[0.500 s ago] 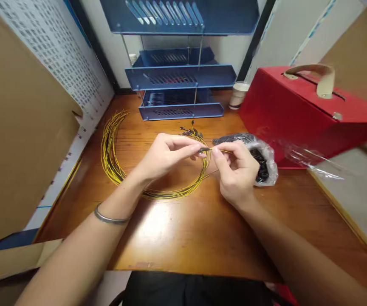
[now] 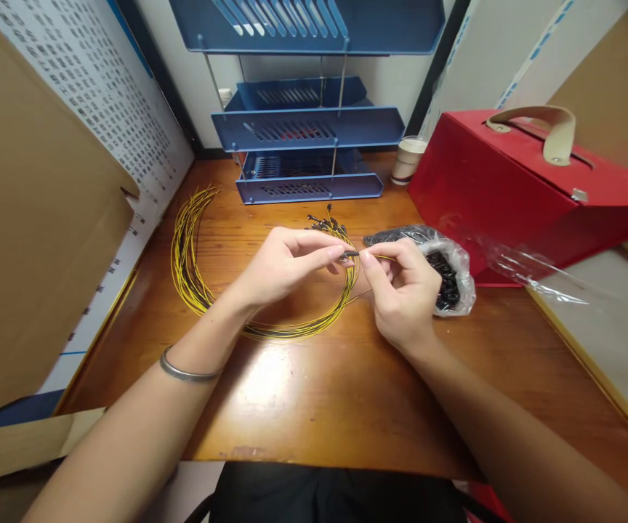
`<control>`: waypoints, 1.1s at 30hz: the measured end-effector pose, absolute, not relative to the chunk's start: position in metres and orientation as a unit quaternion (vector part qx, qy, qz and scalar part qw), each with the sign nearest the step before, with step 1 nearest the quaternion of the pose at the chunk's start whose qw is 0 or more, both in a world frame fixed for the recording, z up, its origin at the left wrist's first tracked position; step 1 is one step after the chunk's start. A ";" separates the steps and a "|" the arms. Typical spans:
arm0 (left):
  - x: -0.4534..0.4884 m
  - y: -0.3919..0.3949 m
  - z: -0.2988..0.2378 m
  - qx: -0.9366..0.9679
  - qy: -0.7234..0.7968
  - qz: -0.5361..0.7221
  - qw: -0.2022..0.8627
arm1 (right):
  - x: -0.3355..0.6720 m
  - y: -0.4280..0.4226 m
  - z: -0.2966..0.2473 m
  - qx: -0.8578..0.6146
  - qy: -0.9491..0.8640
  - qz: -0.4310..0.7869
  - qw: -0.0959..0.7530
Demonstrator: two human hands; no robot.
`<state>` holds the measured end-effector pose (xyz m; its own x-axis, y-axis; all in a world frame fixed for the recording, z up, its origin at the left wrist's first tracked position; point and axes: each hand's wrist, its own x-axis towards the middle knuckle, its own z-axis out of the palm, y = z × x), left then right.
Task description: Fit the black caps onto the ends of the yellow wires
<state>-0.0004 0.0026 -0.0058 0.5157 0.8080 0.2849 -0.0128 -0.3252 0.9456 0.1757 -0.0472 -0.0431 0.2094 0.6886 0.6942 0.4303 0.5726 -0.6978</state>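
A bundle of yellow wires (image 2: pixel 188 269) lies curved on the wooden table (image 2: pixel 314 392), their black-tipped ends gathered near the middle. My left hand (image 2: pixel 284 265) pinches a small black sleeve (image 2: pixel 351 253) between thumb and forefinger. My right hand (image 2: pixel 404 290) pinches the end of one yellow wire right against that sleeve; the two hands meet fingertip to fingertip above the bundle. Just behind my right hand lies a clear plastic bag of small black parts (image 2: pixel 445 272).
A blue tiered paper tray (image 2: pixel 306 134) stands at the back. To the right sits a red box with a tan handle (image 2: pixel 521 181), a paper cup (image 2: pixel 408 160) beside it. Cardboard (image 2: pixel 35 218) leans along the left. Clear plastic wrap (image 2: pixel 537 272) lies at the right.
Both hands stay pinched together at the same spot; the view has shifted slightly and the fingers have barely adjusted.
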 end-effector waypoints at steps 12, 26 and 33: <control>-0.004 0.005 -0.004 0.689 0.303 0.429 0.499 | 0.174 -0.046 -0.047 -0.476 -0.584 0.146 0.642; -0.002 0.005 -0.006 0.707 0.287 0.411 0.499 | 0.174 -0.047 -0.046 -0.480 -0.601 0.137 0.624; -0.003 0.005 -0.008 0.708 0.296 0.407 0.496 | 0.171 -0.049 -0.046 -0.482 -0.600 0.150 0.621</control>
